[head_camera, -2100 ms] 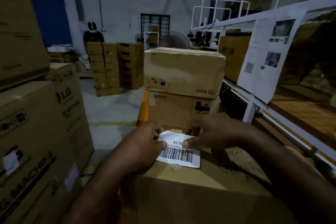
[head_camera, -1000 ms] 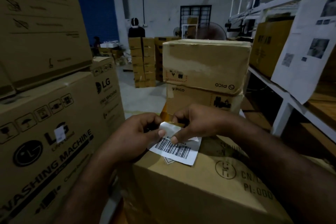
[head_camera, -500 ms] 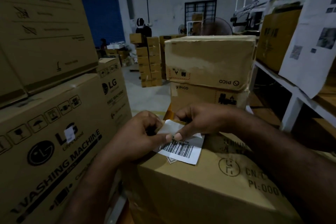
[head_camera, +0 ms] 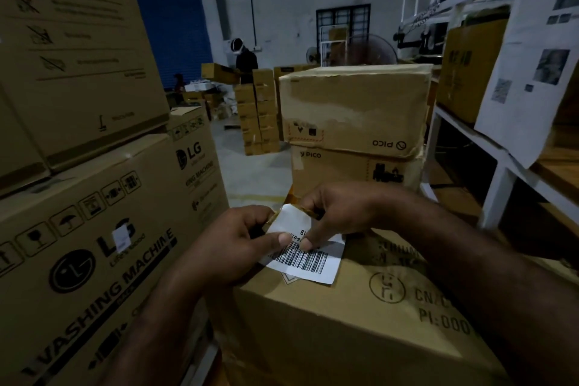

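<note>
1. The left hand (head_camera: 238, 247) and right hand (head_camera: 338, 213) are reaching forward over a carton (head_camera: 344, 329). Their fingers are curled and their thumb tips are almost meeting. Both are pinching the upper part of the label (head_camera: 308, 263).
2. The label is showing white with a black barcode. Its top is curling up off the carton, and its lower part is lying on the carton's top by the left edge.
3. Two PICO boxes (head_camera: 354, 106) are standing stacked just behind the hands. LG boxes (head_camera: 94, 229) are crowding the left, and a white rack (head_camera: 501, 166) is running along the right.
</note>
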The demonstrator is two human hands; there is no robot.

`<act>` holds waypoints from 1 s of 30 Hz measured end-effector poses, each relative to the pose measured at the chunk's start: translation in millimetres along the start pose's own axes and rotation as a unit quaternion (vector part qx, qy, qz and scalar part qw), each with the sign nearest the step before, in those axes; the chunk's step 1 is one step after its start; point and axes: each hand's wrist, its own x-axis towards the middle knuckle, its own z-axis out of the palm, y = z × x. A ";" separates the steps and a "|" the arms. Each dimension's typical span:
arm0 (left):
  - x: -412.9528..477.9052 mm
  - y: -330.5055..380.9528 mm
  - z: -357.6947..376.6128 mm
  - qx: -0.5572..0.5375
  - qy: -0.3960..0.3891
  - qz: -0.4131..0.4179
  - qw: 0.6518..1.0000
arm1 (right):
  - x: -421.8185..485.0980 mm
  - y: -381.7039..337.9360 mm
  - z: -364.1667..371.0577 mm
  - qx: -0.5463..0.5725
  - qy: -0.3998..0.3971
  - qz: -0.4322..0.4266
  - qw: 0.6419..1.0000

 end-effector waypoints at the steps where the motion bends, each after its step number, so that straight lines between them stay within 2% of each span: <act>1: -0.4 0.2 0.0 -0.001 0.000 0.001 1.000 | -0.2 0.1 -0.2 0.000 -0.002 -0.001 1.000; 11: 4.7 0.6 -0.6 0.056 0.006 -0.017 0.998 | -1.5 3.1 -3.9 0.035 -0.023 -0.009 0.999; 19: -3.4 3.9 -2.4 -0.016 -0.030 0.006 0.999 | -3.6 1.8 -4.7 0.038 -0.015 0.001 0.999; 24: -5.4 6.4 -2.5 -0.069 -0.049 -0.014 0.996 | -9.4 -2.1 -7.9 0.032 -0.027 0.027 0.999; 30: -7.6 14.2 1.5 -0.118 -0.040 -0.019 0.992 | -10.6 -3.6 -8.8 0.020 -0.036 0.029 0.999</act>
